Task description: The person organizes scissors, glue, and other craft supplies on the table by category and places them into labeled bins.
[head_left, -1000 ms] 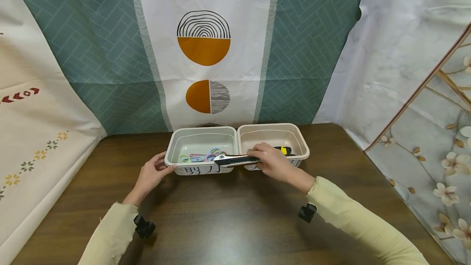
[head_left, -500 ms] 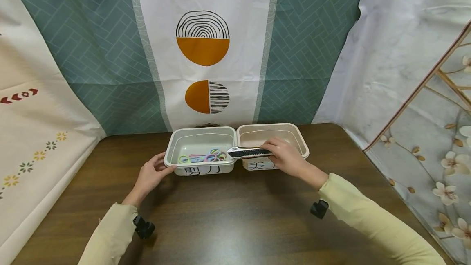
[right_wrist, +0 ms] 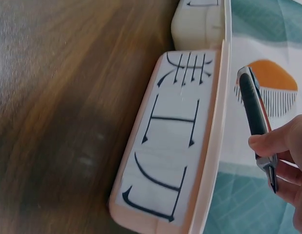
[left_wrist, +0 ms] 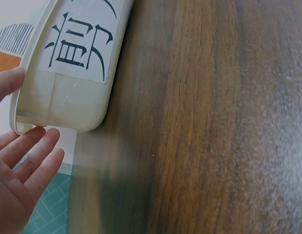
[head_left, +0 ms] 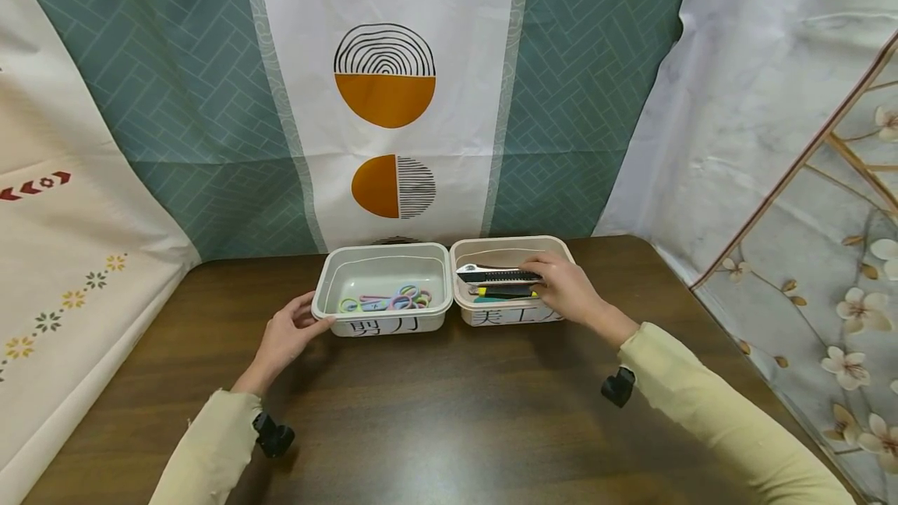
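Observation:
My right hand (head_left: 564, 287) holds a utility knife (head_left: 494, 276) with a black and silver handle over the right-hand bin (head_left: 519, 243). Thumb and fingers pinch the knife (right_wrist: 255, 107) in the right wrist view, where it stands above the bin's rim. Inside that bin lie a black-and-yellow knife (head_left: 503, 292) and a teal item, partly hidden. My left hand (head_left: 284, 337) grips the front left corner of the pale grey-green bin (head_left: 386, 265), thumb (left_wrist: 12, 80) on the rim and fingers against the end wall. Several pastel scissors (head_left: 382, 301) lie in this bin.
Both bins stand side by side at the back of a dark wooden table (head_left: 421, 411), with written labels on their fronts. A patterned cloth (head_left: 393, 178) hangs right behind them. Marble-print sheeting (head_left: 786, 256) borders the right side.
My right hand has moved right and slightly back with the utility knife, from in front of the bins' meeting edges to over the right-hand bin. My left hand has stayed on its corner.

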{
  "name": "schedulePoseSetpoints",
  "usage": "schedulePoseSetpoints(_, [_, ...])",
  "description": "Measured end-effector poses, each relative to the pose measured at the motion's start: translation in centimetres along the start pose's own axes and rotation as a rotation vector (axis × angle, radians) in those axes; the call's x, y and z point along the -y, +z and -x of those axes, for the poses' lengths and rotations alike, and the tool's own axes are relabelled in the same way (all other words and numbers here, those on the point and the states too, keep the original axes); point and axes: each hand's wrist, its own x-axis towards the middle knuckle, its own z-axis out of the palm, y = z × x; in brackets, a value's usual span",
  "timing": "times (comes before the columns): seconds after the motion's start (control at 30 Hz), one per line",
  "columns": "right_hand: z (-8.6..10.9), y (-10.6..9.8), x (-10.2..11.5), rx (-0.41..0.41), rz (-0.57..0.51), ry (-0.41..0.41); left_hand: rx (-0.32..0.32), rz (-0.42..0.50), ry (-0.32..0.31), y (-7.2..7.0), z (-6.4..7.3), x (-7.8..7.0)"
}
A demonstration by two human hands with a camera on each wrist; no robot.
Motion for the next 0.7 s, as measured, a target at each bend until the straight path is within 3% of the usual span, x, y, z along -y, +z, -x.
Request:
schedulePoseSetpoints(0.27, [-0.1, 0.2, -1.7, 0.001, -0.017, 0.035, -0.002, 0.002, -0.003, 0.0, 0.0, 0.2])
schedulePoseSetpoints(0.7, [-0.1, 1.0, -3.6, 0.107, -0.013, 0.055, -0.002, -0.007, -0.005, 0.1, -0.1, 0.2])
